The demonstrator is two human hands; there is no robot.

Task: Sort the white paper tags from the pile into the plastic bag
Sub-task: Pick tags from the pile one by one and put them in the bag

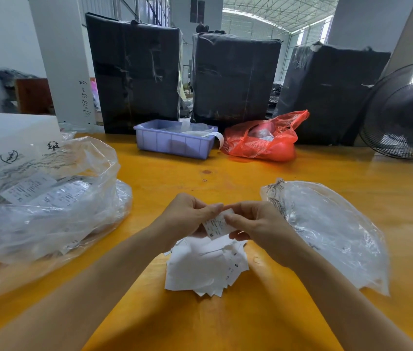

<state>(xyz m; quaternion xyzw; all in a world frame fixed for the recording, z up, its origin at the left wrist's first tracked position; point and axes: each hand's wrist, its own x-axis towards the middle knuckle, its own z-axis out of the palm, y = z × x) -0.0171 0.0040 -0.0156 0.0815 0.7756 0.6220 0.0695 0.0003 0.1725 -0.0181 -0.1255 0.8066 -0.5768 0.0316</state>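
pinching one white tag [217, 225], left hand [187, 216] and right hand [256, 228] above the pile [205, 269].

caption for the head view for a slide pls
Both hands, left and right, pinch one white paper tag above the white tag pile on the yellow table.

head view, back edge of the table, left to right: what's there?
Lilac plastic crate → crumpled red plastic bag → black wire-guard fan.
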